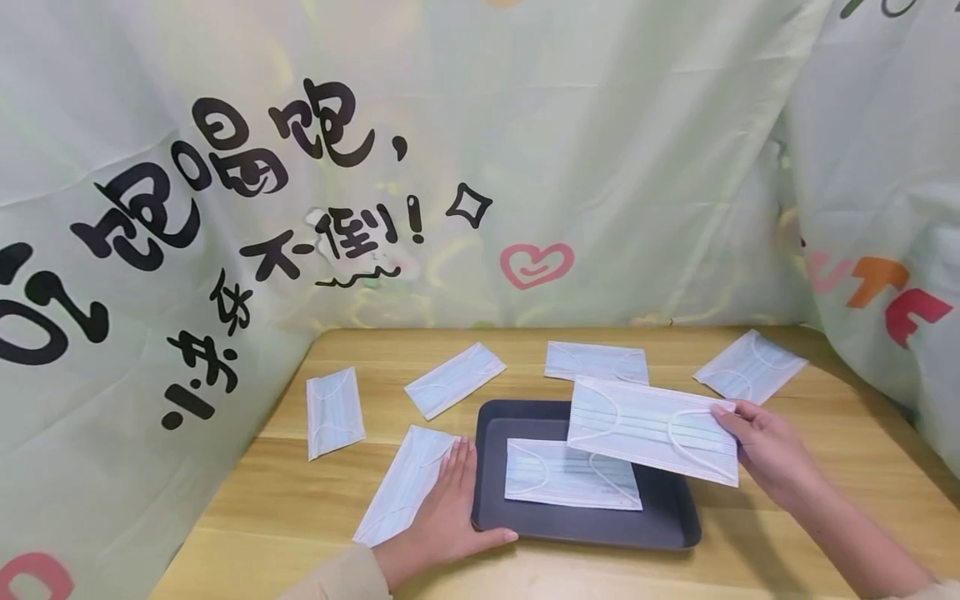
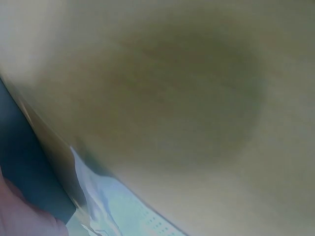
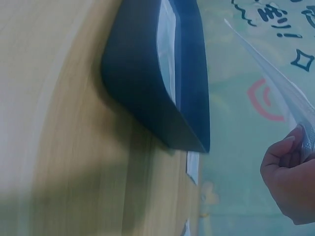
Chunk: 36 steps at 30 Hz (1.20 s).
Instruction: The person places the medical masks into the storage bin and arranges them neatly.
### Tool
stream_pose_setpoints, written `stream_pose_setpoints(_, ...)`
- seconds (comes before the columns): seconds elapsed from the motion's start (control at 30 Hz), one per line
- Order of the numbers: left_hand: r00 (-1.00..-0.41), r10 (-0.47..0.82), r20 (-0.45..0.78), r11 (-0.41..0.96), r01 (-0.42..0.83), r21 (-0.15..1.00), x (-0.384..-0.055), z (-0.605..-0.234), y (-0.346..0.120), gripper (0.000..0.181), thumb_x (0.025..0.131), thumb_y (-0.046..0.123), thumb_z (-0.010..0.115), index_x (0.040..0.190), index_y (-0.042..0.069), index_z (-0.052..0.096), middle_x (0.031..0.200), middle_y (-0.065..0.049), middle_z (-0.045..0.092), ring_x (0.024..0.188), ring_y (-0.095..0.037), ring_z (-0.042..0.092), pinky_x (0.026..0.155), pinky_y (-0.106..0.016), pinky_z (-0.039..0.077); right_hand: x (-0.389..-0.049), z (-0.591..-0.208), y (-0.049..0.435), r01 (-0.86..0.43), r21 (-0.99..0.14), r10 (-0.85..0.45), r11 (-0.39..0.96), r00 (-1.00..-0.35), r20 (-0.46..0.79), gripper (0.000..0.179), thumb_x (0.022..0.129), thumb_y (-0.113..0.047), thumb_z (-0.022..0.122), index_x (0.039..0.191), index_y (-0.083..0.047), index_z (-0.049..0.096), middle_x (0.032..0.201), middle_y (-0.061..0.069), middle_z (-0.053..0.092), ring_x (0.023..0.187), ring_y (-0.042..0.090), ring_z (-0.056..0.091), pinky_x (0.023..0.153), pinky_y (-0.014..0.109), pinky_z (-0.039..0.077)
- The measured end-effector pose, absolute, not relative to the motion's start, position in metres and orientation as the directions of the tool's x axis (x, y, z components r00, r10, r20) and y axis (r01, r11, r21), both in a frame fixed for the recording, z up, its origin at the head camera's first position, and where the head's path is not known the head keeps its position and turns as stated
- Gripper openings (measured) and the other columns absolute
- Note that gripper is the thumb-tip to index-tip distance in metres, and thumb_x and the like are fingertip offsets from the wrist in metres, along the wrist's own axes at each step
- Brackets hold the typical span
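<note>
Currently, our right hand [image 1: 768,446] pinches a mask [image 1: 652,427] aloft at 2 o'clock of the tray [image 1: 663,504]; our left hand [image 1: 446,512] lies straight-fingered near its 9 o'clock.

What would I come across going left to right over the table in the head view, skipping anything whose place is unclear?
Leftmost face mask → left hand → dark tray → right hand, which pinches a raised mask.

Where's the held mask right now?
Head view, right of centre: the held mask is in the grip of the right hand, above the dark tray, hiding its far right corner.
</note>
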State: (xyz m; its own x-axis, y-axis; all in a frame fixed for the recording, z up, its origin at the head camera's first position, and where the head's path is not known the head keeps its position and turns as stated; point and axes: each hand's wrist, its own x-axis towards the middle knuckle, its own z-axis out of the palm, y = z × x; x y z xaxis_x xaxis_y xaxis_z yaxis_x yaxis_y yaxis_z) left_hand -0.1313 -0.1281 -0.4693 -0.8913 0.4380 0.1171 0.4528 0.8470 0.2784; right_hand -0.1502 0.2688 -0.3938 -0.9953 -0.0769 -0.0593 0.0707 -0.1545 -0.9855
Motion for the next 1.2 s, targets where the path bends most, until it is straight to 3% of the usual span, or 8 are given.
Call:
stream_pose_setpoints(0.2,-0.891,0.441,0.107,0.844,0.452,0.289,-0.131,-0.468,-0.129,0.121,0.07,0.08,0.049,0.144,-0.01,0.014,0.153,-0.026,0.012,0.142,-0.036,0.013,0.114,-0.048,0.02,-0.154,-0.394,0.241,0.146,-0.989,-0.062,0.007,-0.987,-0.146,0.014,0.098,-0.015,0.044,0.095,-0.011,0.057,0.078,-0.012,0.062,0.072,0.0,0.058,0.064,0.019,0.051)
stream_pose_setpoints(0.4,-0.891,0.443,0.101,0.85,0.453,0.27,-0.131,-0.466,-0.129,0.122,0.07,0.082,0.047,0.144,-0.01,0.014,0.153,-0.026,0.012,0.142,-0.036,0.013,0.114,-0.048,0.02,-0.157,-0.397,0.217,0.226,-0.97,-0.091,0.089,-0.968,-0.234,0.029,0.099,-0.016,0.041,0.114,0.007,0.048,0.08,-0.013,0.06,0.074,0.0,0.057,0.067,0.02,0.051)
stream_pose_setpoints(0.53,-0.889,0.444,0.113,0.858,0.458,0.234,-0.132,-0.465,-0.128,0.123,0.07,0.083,0.044,0.144,-0.01,0.015,0.152,-0.026,0.014,0.142,-0.036,0.014,0.114,-0.046,0.021,-0.159,-0.402,0.206,0.265,-0.963,-0.104,0.047,-0.957,-0.269,0.029,0.098,-0.016,0.043,0.114,0.007,0.05,0.079,-0.012,0.063,0.073,0.001,0.059,0.067,0.02,0.052)
stream_pose_setpoints(0.87,-0.887,0.446,0.122,0.86,0.462,0.215,-0.129,-0.465,-0.129,0.122,0.07,0.085,0.039,0.143,-0.011,0.019,0.152,-0.027,0.015,0.141,-0.038,0.016,0.112,-0.049,0.024,-0.163,-0.417,0.183,0.301,-0.949,-0.114,0.09,-0.944,-0.31,0.039,0.098,-0.016,0.043,0.121,0.015,0.042,0.083,-0.007,0.062,0.076,0.005,0.058,0.068,0.021,0.052)
stream_pose_setpoints(1.2,-0.884,0.451,0.123,0.861,0.467,0.2,-0.13,-0.464,-0.128,0.122,0.07,0.085,0.038,0.143,-0.011,0.018,0.152,-0.028,0.015,0.141,-0.038,0.016,0.113,-0.047,0.023,-0.168,-0.431,0.178,0.309,-0.941,-0.078,0.14,-0.944,-0.322,0.032,0.098,-0.016,0.044,0.112,0.012,0.05,0.077,-0.005,0.06,0.071,0.008,0.055,0.064,0.024,0.049)
